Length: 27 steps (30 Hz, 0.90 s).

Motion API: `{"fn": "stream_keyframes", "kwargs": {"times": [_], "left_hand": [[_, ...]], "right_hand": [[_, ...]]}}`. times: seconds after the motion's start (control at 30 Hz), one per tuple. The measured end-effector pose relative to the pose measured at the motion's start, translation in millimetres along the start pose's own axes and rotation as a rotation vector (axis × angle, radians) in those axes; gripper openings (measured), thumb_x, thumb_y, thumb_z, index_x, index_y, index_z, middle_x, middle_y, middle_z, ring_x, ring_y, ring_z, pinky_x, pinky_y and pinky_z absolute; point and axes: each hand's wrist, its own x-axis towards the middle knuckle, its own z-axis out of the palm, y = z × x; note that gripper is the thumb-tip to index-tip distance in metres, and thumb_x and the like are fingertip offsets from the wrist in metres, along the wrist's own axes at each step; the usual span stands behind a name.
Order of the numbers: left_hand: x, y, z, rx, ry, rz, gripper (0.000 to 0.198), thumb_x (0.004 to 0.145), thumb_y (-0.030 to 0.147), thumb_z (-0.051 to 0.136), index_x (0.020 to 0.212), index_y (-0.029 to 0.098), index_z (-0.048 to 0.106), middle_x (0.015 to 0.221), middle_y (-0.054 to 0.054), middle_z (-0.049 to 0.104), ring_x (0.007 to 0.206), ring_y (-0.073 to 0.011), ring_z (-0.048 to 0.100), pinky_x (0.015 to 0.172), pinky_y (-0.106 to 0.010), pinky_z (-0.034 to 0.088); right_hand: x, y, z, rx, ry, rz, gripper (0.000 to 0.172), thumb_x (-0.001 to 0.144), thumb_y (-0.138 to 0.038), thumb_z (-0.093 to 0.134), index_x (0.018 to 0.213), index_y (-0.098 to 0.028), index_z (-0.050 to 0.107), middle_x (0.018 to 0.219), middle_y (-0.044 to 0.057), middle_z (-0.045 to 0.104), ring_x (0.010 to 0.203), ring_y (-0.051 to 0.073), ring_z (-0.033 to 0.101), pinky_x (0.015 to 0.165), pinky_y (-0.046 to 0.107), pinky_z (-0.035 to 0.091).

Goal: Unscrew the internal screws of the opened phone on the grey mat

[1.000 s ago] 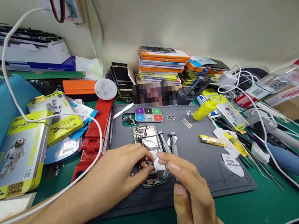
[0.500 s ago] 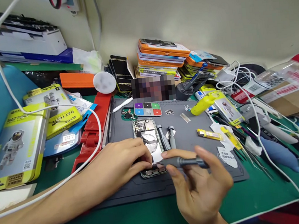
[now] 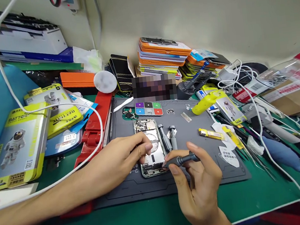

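An opened phone point(image 3: 150, 145) lies face down on a dark grey work mat point(image 3: 203, 164), its inner parts showing. My left hand point(image 3: 123, 160) rests on the phone's left edge with curled fingers pressed against it. My right hand point(image 3: 197, 186) pinches a grey screwdriver point(image 3: 180, 160), whose tip points left at the phone's lower right corner. Two more grey screwdrivers point(image 3: 169, 141) lie on the mat just right of the phone. A small tray of coloured squares point(image 3: 148, 109) sits beyond the phone.
A red clamp frame point(image 3: 98, 128) and a white cable point(image 3: 65, 175) lie left of the mat. Yellow battery boxes point(image 3: 21, 144) sit at far left. Stacked phone cases point(image 3: 160, 61) stand at the back. Yellow tools, tweezers and white cables point(image 3: 247, 123) crowd the right side.
My right hand has turned the screwdriver and drawn it in, so it now lies flatter with its tip at the phone's lower right. My left fingers have shifted slightly up the phone's edge.
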Motion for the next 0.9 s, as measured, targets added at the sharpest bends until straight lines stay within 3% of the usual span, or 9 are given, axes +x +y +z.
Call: {"fn": "stream_keyframes", "kwargs": {"times": [0.2, 0.43, 0.57, 0.7, 0.8, 0.9], "left_hand": [[-1, 4, 0.3, 0.090, 0.024, 0.003, 0.038, 0.114, 0.046, 0.043, 0.084, 0.025, 0.053, 0.068, 0.008, 0.057, 0.060, -0.0134, 0.051, 0.059, -0.027, 0.035], [0, 5, 0.5, 0.118, 0.006, -0.010, 0.035, 0.113, 0.043, 0.041, 0.085, 0.026, 0.052, 0.067, 0.008, 0.057, 0.058, -0.0140, 0.050, 0.057, -0.028, 0.033], [0, 2, 2.0, 0.148, 0.002, -0.017, 0.036, 0.113, 0.045, 0.040, 0.085, 0.026, 0.051, 0.067, 0.007, 0.057, 0.059, -0.0150, 0.050, 0.058, -0.029, 0.031], [-1, 3, 3.5, 0.181, -0.012, 0.009, 0.032, 0.112, 0.041, 0.043, 0.086, 0.026, 0.051, 0.072, 0.006, 0.059, 0.064, -0.0155, 0.054, 0.061, -0.029, 0.032], [-3, 5, 3.5, 0.192, -0.052, 0.013, 0.027, 0.111, 0.037, 0.047, 0.088, 0.025, 0.054, 0.075, 0.006, 0.061, 0.066, -0.0151, 0.056, 0.064, -0.028, 0.034], [-3, 6, 3.3, 0.217, -0.064, 0.028, 0.026, 0.111, 0.039, 0.049, 0.091, 0.025, 0.058, 0.077, 0.005, 0.065, 0.067, -0.0152, 0.058, 0.064, -0.027, 0.035]], "right_hand": [[-1, 1, -3, 0.014, -0.021, -0.022, 0.080, 0.095, 0.012, 0.056, 0.164, -0.020, 0.034, 0.113, 0.008, 0.068, 0.108, 0.018, 0.074, 0.092, 0.035, 0.068], [-4, 1, -2, 0.008, -0.020, -0.029, 0.076, 0.095, 0.011, 0.055, 0.162, -0.018, 0.036, 0.110, 0.008, 0.067, 0.105, 0.018, 0.074, 0.095, 0.038, 0.068], [-3, 2, -3, -0.067, -0.017, -0.050, 0.075, 0.096, 0.008, 0.059, 0.163, -0.019, 0.036, 0.112, 0.011, 0.070, 0.105, 0.022, 0.077, 0.084, 0.038, 0.071], [2, 0, -6, -0.154, -0.049, -0.189, 0.073, 0.091, 0.005, 0.070, 0.155, -0.020, 0.045, 0.109, 0.009, 0.075, 0.095, 0.020, 0.077, 0.079, 0.033, 0.071], [2, -2, -9, -0.101, -0.086, -0.206, 0.070, 0.092, 0.006, 0.054, 0.157, -0.017, 0.044, 0.128, 0.015, 0.071, 0.117, 0.025, 0.074, 0.092, 0.043, 0.070], [-2, -1, -11, -0.047, -0.113, -0.158, 0.078, 0.090, 0.004, 0.048, 0.164, -0.015, 0.035, 0.147, 0.020, 0.060, 0.139, 0.031, 0.063, 0.100, 0.053, 0.067]]}}
